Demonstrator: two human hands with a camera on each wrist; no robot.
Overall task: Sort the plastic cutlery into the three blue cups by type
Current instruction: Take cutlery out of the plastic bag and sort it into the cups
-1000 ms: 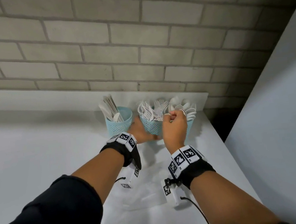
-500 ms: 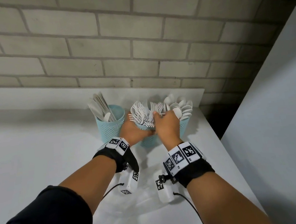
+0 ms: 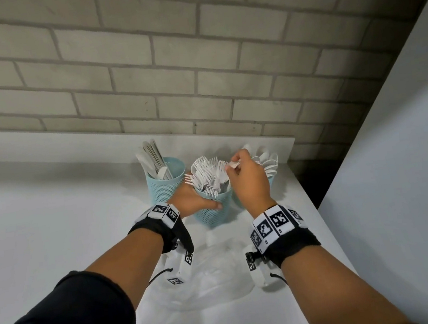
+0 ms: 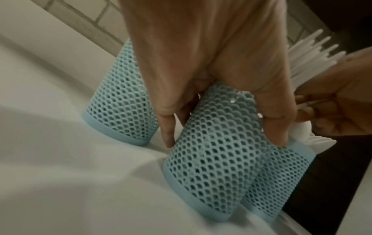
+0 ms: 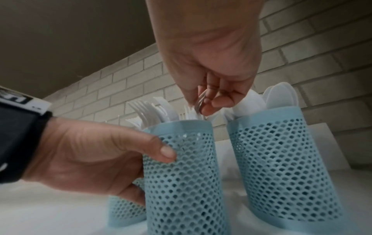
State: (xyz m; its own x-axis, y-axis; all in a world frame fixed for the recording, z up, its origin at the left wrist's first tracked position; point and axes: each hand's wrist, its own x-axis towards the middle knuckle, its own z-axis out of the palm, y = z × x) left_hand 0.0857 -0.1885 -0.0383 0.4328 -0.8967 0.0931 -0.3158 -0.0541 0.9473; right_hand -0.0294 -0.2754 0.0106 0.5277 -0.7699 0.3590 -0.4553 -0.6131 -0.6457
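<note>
Standing between the knife cup [image 3: 166,184] and spoon cup [image 5: 281,159] on the white table [image 3: 52,224], the middle cup [image 3: 213,208] of forks [image 3: 207,173] is gripped by the left hand [image 3: 192,201], while the right hand [image 3: 249,181] pinches something small and white [image 3: 234,164] above its rim.

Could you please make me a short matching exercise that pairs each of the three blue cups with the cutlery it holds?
Cups:
1. left cup
2. middle cup
3. right cup

Contents:
A. spoons
B. knives
C. forks, with the left hand gripping this cup

Pairs: 1-B, 2-C, 3-A
</note>
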